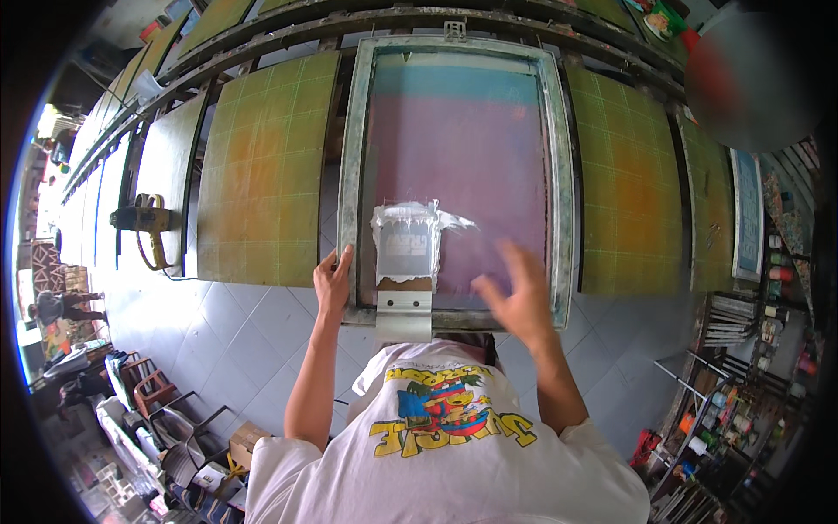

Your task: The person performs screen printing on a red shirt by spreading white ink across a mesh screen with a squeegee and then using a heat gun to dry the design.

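A silk-screen printing frame (559,175) lies in front of me, its mesh tinted purple with a blue-green band at the far end. My left hand (333,281) grips its left rail near the closest corner. Above the near right of the mesh, my right hand (520,293) is blurred by motion, fingers spread, with nothing visible in it. On the near left of the mesh, white ink (406,212) rings a pale rectangular stencil window (408,249) and smears off to the right. A silvery metal plate (404,316) with two dark spots sits across the near rail.
Green-yellow printing boards (266,166) flank the frame on the left and right (624,188), along dark metal rails. A yellow-and-black heat gun (148,223) rests at far left. Shelves with jars (724,410) stand at right, chairs (188,437) at lower left. Another person (65,306) is at far left.
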`<state>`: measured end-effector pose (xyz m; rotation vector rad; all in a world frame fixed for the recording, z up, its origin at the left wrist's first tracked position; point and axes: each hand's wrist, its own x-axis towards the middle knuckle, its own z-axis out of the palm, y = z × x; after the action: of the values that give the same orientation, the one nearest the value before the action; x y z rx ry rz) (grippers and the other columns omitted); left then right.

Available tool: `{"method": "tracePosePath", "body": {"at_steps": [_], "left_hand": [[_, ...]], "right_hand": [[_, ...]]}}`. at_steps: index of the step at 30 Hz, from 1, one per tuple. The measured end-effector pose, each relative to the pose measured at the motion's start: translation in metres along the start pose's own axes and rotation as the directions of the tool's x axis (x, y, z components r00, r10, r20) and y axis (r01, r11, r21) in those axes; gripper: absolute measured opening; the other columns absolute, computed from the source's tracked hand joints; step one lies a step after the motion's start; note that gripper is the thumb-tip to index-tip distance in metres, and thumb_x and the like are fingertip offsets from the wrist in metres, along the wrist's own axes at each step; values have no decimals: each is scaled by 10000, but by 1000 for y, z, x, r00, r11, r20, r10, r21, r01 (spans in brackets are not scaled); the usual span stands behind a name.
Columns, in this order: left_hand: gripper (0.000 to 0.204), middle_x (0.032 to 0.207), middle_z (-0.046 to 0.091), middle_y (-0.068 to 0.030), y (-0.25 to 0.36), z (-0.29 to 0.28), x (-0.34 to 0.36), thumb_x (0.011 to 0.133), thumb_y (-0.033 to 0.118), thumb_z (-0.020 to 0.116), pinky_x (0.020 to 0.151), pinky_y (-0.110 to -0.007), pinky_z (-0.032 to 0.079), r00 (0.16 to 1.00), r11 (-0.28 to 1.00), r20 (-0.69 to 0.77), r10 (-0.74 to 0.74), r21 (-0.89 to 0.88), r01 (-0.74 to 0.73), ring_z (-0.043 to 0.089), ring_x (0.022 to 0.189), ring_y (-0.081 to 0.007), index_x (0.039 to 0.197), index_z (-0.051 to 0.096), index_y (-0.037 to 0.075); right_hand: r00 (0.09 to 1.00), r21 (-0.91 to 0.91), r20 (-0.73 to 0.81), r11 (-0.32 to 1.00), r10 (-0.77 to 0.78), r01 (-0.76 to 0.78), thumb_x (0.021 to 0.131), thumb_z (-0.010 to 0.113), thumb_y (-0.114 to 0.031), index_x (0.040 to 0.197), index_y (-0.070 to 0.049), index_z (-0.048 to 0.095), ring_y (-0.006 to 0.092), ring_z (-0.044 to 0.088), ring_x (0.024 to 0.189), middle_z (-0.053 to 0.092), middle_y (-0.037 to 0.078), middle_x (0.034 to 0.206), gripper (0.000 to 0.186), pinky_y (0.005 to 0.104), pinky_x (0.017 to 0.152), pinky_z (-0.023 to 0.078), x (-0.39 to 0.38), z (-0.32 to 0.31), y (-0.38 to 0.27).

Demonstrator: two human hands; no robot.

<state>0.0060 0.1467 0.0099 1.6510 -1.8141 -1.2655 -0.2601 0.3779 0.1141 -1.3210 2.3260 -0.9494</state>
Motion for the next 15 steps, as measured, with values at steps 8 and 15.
{"method": "tracePosePath", "body": {"at_steps": [8, 15], "left_hand": [[500, 788, 502, 75, -19, 4, 20, 987, 378, 736, 636, -234, 349, 973, 901, 229, -27, -416, 123, 391, 730, -54, 1268, 689, -33], [675, 807, 499, 44, -9, 13, 12, 1003, 410, 694, 647, -250, 375, 984, 937, 180, 16, -346, 48, 399, 740, -78, 1453, 529, -66]], "right_hand": [[790, -420, 446, 681, -421, 600, 914, 633, -193, 1302, 8, 611, 324, 586, 1171, 631, 185, 1188, 437, 418, 1046, 458, -50, 104, -83], [946, -464, 178, 824, -271, 324, 897, 619, -74, 1201, -24, 652, 283, 609, 1095, 635, 121, 1153, 309, 428, 999, 469, -32, 111, -98]]}}
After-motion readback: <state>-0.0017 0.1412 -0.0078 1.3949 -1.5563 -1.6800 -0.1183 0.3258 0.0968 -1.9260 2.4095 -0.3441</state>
